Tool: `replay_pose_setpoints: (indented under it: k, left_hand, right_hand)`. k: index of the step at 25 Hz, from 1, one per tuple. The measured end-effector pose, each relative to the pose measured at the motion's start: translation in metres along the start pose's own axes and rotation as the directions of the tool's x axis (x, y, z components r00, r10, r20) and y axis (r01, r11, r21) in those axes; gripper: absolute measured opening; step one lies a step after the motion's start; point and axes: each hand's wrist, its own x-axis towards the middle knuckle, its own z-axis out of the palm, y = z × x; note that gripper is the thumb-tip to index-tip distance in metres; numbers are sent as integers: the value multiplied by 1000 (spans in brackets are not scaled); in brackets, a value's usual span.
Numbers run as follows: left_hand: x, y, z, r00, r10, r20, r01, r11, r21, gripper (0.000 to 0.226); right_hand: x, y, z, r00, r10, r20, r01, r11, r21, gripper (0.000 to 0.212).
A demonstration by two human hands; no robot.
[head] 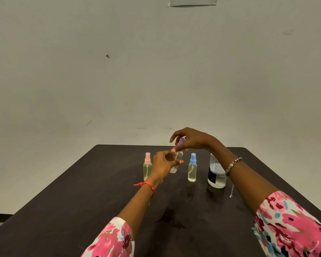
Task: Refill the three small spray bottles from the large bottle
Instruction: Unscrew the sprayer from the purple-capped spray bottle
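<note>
wall [119, 71], pale and scuffed, fills the upper frame. below it a dark table [82, 210] spans the lower half. at lower right of centre stands the large bottle [216, 175], clear with a dark label, partly behind the right forearm. the right hand [191, 140], just above frame centre-bottom, pinches a purple spray cap [181, 141] between its fingertips. the left hand [164, 166] is curled around a clear small spray bottle [177, 160], held tilted just beneath that cap. left of it stands a pink-capped spray bottle [147, 166], and to the right a blue-capped spray bottle [192, 168], both upright with yellowish liquid.
</note>
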Motion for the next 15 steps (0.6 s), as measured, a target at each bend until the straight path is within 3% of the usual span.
replay_pose_setpoints:
  k: [2, 4, 8, 12, 15]
  left_hand:
    - [0, 0, 1, 1000, 2, 2, -2, 1000, -2, 38]
    - [-1, 1, 2, 1000, 5, 9, -5, 1000, 0, 36]
    - [-2, -3, 2, 1000, 0, 6, 0, 1000, 28, 36]
    - [-3, -3, 5, 1000, 0, -3, 0, 1000, 26, 37]
    - [-4, -2, 5, 1000, 5, 2, -5, 1000, 30, 38]
  right_hand:
    - [3, 0, 6, 990, 118, -73, -120, 993, -21, 33]
    - [5, 1, 7, 981, 186, -59, -190, 980, -63, 35]
    - [1, -4, 0, 984, 132, 116, -123, 989, -83, 24]
    - [4, -1, 9, 981, 192, -17, -193, 975, -114, 35]
    - [3, 1, 6, 985, 172, -2, -171, 979, -110, 18]
